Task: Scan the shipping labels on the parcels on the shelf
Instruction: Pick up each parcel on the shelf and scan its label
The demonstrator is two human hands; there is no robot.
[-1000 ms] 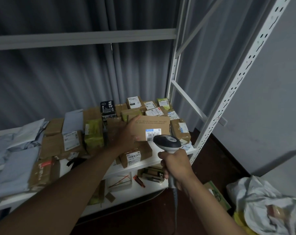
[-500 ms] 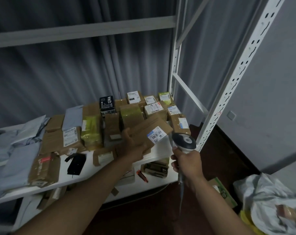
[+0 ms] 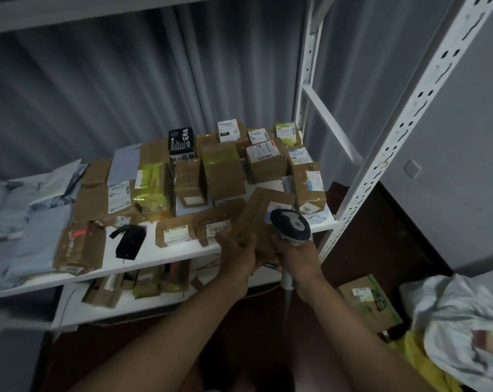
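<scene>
My left hand (image 3: 238,246) grips a flat brown cardboard parcel (image 3: 260,215), tilted, in front of the white shelf (image 3: 160,254). Its white label is mostly hidden behind the scanner head. My right hand (image 3: 297,257) grips the handle of a barcode scanner (image 3: 290,226) with a dark head, held right against the parcel. Several brown taped parcels with white labels (image 3: 263,162) crowd the shelf behind.
Grey mailer bags (image 3: 33,227) lie on the shelf's left end. A black pouch (image 3: 127,241) lies near the front edge. A white perforated upright (image 3: 406,117) stands to the right. More parcels fill the lower shelf (image 3: 132,284). A box (image 3: 366,301) and bags sit on the floor.
My left hand has pulled the parcel off the pile toward me and lower. The scanner has come close against the parcel, covering its label.
</scene>
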